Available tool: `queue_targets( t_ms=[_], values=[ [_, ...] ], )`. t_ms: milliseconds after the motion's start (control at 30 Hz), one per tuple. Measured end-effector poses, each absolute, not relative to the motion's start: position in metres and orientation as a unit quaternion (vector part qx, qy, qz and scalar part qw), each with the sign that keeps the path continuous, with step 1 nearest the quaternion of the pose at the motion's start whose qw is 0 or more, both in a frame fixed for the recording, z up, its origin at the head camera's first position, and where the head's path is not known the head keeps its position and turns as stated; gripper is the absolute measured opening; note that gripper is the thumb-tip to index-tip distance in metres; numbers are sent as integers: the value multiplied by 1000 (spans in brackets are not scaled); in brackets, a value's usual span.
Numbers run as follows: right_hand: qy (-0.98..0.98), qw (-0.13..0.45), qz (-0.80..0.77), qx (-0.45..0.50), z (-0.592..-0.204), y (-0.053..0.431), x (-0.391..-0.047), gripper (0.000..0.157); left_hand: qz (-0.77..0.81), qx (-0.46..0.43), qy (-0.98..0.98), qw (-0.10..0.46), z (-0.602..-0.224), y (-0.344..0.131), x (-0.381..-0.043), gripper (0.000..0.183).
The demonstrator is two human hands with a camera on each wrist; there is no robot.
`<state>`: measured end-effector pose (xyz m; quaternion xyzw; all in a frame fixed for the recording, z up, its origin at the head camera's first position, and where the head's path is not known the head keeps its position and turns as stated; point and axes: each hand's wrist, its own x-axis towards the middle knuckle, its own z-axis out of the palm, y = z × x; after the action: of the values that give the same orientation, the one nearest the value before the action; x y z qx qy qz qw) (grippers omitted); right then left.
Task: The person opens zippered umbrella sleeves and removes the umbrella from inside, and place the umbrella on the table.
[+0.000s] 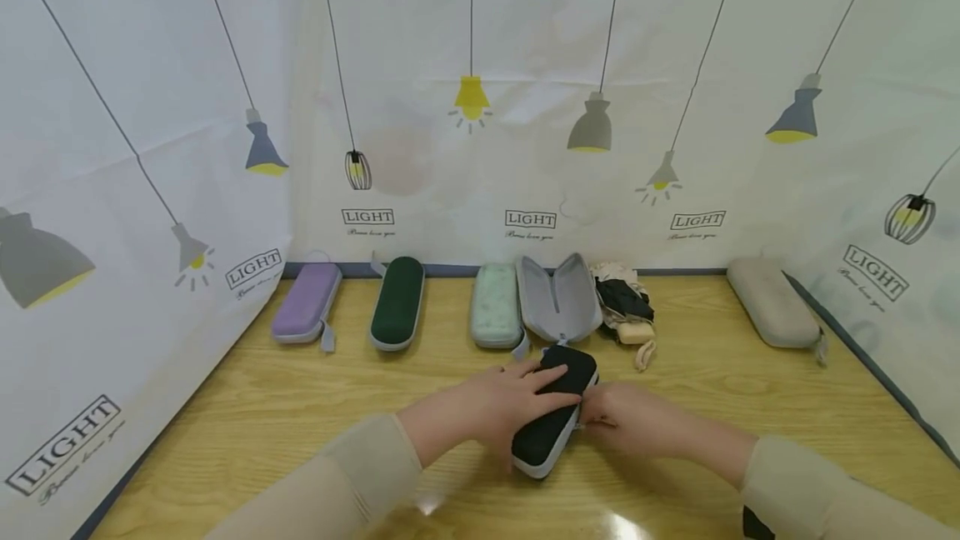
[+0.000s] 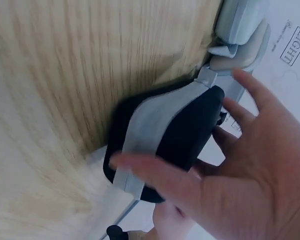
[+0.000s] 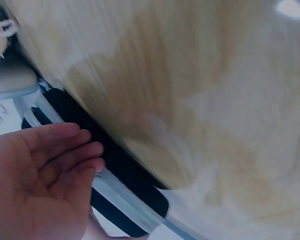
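Observation:
A black zip case with a grey zip band lies tilted on the table in front of me. My left hand grips it from the left, fingers spread over the top. In the left wrist view the thumb lies along the case's grey band. At the case's right side, my right hand has curled fingers and pinches the small zip pull. Most of the pull is hidden by the fingertips. Just beyond the black case, an open grey case stands with its lining showing.
Along the back stand a purple case, a dark green case and a mint case. Crumpled black and beige items lie beside the open case. A beige case sits far right, near the printed backdrop.

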<state>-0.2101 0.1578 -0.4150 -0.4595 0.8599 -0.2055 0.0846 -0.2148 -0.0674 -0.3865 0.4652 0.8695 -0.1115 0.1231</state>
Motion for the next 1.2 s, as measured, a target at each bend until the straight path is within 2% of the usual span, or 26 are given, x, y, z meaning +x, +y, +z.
queue_targets(
  t_ms=[167,433,833,967,1200],
  values=[
    [850,84,-201,-479,-416,172,-217,12,-161,460,862,140,-383,-57,-220,122],
    [857,82,-193,-470,-410,190,-221,15,-212,469,857,10,-389,-41,-237,87],
    [887,82,-204,-405,-413,199,-227,13,-213,494,839,-78,-399,-44,-248,66],
    [894,68,-199,-396,-416,202,-230,11,-210,491,841,-86,-401,-49,-251,63],
    [900,61,-189,-389,-415,204,-234,10,-214,479,849,-67,-401,-55,-249,57]
  ],
)
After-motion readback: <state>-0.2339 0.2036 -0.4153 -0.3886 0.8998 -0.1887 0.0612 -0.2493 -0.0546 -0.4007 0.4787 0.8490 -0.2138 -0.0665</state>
